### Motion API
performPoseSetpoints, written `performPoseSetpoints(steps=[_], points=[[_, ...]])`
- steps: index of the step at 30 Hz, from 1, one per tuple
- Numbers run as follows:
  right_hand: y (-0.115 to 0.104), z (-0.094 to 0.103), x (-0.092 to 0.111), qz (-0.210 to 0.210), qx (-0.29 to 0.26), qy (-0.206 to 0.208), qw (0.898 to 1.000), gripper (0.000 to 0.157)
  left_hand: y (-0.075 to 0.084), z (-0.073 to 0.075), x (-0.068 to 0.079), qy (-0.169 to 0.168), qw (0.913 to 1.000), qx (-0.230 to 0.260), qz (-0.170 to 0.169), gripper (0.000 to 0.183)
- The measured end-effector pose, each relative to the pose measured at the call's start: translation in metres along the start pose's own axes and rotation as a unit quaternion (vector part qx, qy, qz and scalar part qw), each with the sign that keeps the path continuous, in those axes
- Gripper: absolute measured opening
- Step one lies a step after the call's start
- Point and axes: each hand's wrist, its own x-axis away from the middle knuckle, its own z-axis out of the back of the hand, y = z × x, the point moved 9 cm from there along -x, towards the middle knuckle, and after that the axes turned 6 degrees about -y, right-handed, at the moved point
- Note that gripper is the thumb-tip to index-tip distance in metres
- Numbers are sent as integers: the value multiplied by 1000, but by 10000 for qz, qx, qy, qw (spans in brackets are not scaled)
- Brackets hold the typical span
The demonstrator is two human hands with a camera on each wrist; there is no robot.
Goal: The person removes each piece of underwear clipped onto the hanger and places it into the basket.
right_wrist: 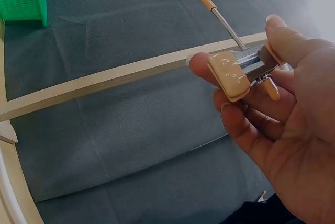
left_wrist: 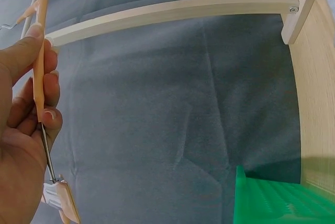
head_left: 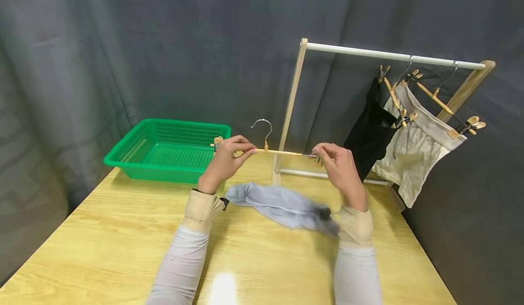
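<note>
Held up level above the table is a clip hanger [head_left: 282,152] with a tan bar and a silver hook pointing up. My left hand [head_left: 231,155] pinches the bar left of the hook between thumb and fingers. At the other end, my right hand [right_wrist: 282,103] grips the hanger's clip [right_wrist: 238,75], a metal clip with tan pads. The left clip [left_wrist: 63,198] sits beyond my left hand on a thin metal rod. Below the hanger, a crumpled light blue-grey garment [head_left: 278,202] lies on the table, partly behind my right wrist.
A green basket [head_left: 141,170] stands at the table's back left. On the right, a rack [head_left: 348,49] with a white rail and wooden posts carries black clothing [head_left: 370,141] and light shorts [head_left: 409,159], each on a clip hanger. A grey curtain [head_left: 184,68] hangs behind.
</note>
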Motion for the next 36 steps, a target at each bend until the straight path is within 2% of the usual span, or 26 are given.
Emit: performPoseSetpoints(steps=[5,11,16,20,25,27,32,36], points=[[5,-7,4,-195,-130,-271,9994,35,0,-4,2,-171,9998,63,60,11],[3,-10,-1,-100,-200,-346,9991,39,2,0,-2,-26,9999,-141,-61,11],[5,-11,-3,-227,-281,-436,9984,41,4,1,-1,-60,9998,-191,-77,11],[3,-9,-3,-217,-176,-321,9991,42,4,0,-2,-78,9999,-143,-38,11],[-1,-7,-1,-128,221,79,9996,47,4,-2,-1,-58,9998,-174,117,11],[-4,-8,1,51,347,289,9990,45,5,-5,1,-75,9996,-224,146,11],[-32,-10,1,920,589,792,9909,29,8,-11,-1,-74,9997,-253,12,10],[-54,-16,-1,1442,628,840,9840,28,11,-14,-5,-78,9996,-259,-66,11]])
